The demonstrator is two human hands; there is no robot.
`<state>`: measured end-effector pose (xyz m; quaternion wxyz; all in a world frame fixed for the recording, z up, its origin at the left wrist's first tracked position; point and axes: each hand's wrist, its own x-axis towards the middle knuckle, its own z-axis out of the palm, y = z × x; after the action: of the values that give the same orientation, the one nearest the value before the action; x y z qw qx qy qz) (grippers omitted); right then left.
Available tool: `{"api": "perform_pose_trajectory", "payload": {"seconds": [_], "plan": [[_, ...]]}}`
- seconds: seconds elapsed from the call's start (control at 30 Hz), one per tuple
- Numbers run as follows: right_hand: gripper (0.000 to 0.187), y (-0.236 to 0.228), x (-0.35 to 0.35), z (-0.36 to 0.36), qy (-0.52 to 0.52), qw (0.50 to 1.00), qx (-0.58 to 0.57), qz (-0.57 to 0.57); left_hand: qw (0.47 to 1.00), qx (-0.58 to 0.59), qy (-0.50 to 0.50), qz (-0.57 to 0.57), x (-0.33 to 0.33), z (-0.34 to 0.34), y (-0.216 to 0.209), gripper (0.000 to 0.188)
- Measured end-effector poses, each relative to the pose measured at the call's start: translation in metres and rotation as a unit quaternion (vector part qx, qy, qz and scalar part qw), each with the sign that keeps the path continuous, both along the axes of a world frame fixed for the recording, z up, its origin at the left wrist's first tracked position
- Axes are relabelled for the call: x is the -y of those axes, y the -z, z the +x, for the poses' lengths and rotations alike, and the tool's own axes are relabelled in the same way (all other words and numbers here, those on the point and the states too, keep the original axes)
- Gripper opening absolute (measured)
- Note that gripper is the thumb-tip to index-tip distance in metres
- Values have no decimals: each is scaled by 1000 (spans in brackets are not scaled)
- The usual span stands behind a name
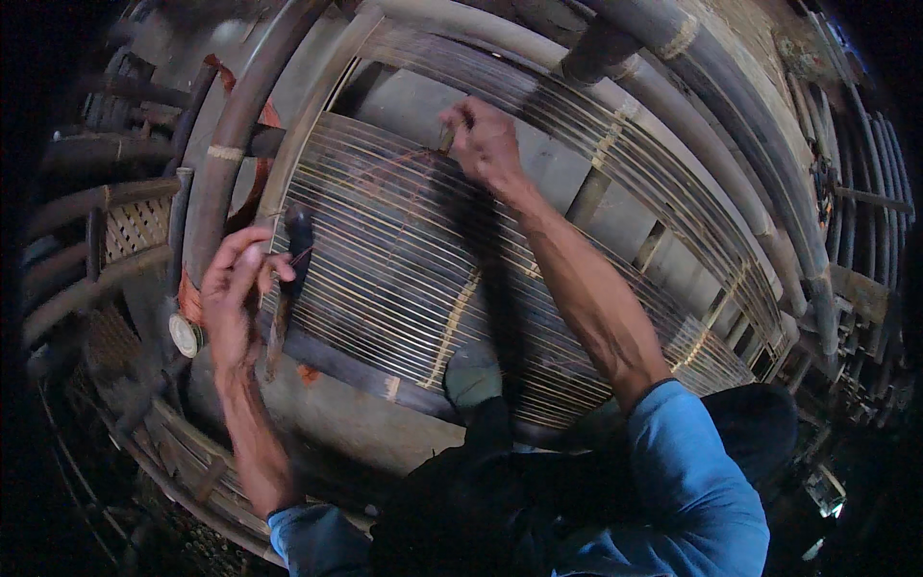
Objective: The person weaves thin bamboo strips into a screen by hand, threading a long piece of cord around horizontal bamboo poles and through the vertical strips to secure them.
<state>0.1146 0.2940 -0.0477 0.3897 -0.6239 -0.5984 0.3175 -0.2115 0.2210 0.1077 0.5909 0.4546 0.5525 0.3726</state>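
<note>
A bamboo lattice panel (385,279) of thin pale slats lies before me in a frame of thick poles. At its left edge is my left hand (236,288), fingers curled, with a thin reddish strand (306,256) at the fingertips. Close to those fingers rests a tool with a dark rounded handle (300,229); its kind I cannot make out. My right hand (484,144) is closed over the far part of the lattice, its fingertips pinched on something small. Fine reddish strands (404,178) lie across the slats near it.
Thick bamboo poles (740,106) curve along the far and right sides. A woven bamboo piece (135,226) stands at the left, near a round pale lidded object (185,335). My foot (471,375) is at the near edge of the lattice. Stacked poles (870,192) are at far right.
</note>
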Motion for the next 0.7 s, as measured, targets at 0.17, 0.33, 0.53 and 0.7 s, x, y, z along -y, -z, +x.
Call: {"api": "perform_pose_trajectory", "payload": {"seconds": [0.17, 0.33, 0.53, 0.7], "plan": [[22, -38, -3, 4, 83, 987, -119, 72, 997, 67, -2, -43, -4, 22, 12, 27], [25, -11, 26, 35, 47, 998, -9, -42, 993, 48, -72, -76, -13, -10, -21, 27], [39, 1, 42, 23, 3, 978, -13, -208, 996, -43, -36, -74, 16, -143, -86, 25], [43, 25, 37, 30, -1, 979, -28, -200, 807, -582, 66, -81, 54, -243, -87, 30]]}}
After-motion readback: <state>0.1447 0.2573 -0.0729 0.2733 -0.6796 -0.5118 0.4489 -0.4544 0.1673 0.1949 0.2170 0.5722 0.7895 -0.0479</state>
